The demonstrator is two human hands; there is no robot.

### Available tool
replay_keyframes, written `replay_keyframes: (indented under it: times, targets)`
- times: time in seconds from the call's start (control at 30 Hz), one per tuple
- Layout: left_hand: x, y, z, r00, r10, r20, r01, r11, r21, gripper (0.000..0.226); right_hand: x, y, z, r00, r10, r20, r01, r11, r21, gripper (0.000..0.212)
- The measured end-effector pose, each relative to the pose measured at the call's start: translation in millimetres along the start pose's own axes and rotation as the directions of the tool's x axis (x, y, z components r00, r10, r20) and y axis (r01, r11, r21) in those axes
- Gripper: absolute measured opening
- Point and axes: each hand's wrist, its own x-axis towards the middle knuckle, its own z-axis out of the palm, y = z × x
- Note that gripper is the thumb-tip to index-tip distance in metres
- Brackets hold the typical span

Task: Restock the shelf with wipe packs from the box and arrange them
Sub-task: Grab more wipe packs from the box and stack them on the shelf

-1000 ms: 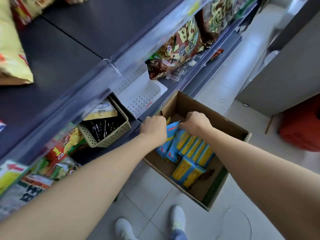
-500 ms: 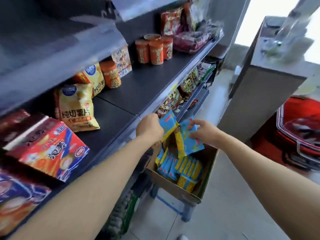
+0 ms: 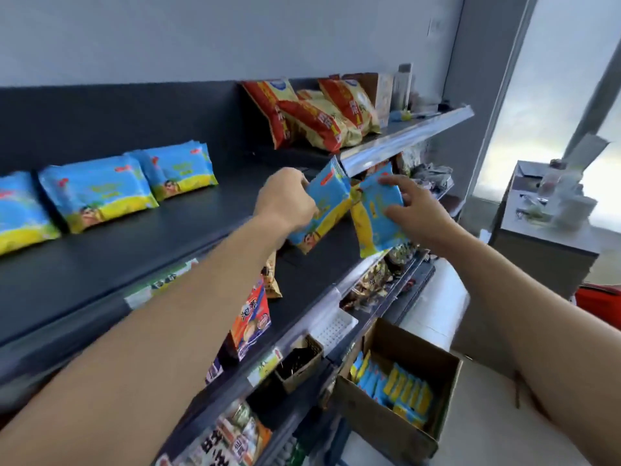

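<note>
Left hand [image 3: 285, 200] grips one wipe pack [image 3: 327, 203], right hand [image 3: 416, 206] pinches a second pack [image 3: 379, 213], grip's kinda blurry. Both held at shelf [image 3: 168, 237] height, probably to join the row [image 3: 97, 193].

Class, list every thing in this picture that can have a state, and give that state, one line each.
left hand, gripping the left wipe pack, tilted above the dark shelf
right hand, holding the right wipe pack, also off the shelf
cardboard box, open, partly filled with packs
shelved wipe packs, lying flat in a row
</note>
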Motion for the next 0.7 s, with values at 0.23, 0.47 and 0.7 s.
replay_keyframes:
  times: [0.23, 0.47, 0.7]
  targets:
    - [-25.7, -55.0, -110.5, 0.971, -0.062, -0.232, 0.093, 0.988, 0.125, 0.021, 11.6, -100.6, 92.4, 0.980, -0.198, 0.032, 0.198, 0.980, 0.018, 0.067]
    - [-62.0, -131.2, -199.2, 0.886, -0.259, -0.385, 0.358, 0.909, 0.212, 0.023, 27.3, -183.7, 193.8, 0.929, -0.350, 0.121, 0.351, 0.936, 0.009, 0.035]
    - [-104.6, -176.0, -261.8, 0.735, -0.404, -0.545, 0.617, 0.731, 0.290, 0.021, 33.5, -243.9, 269.7, 0.783, -0.528, 0.328, 0.541, 0.839, 0.061, 0.035]
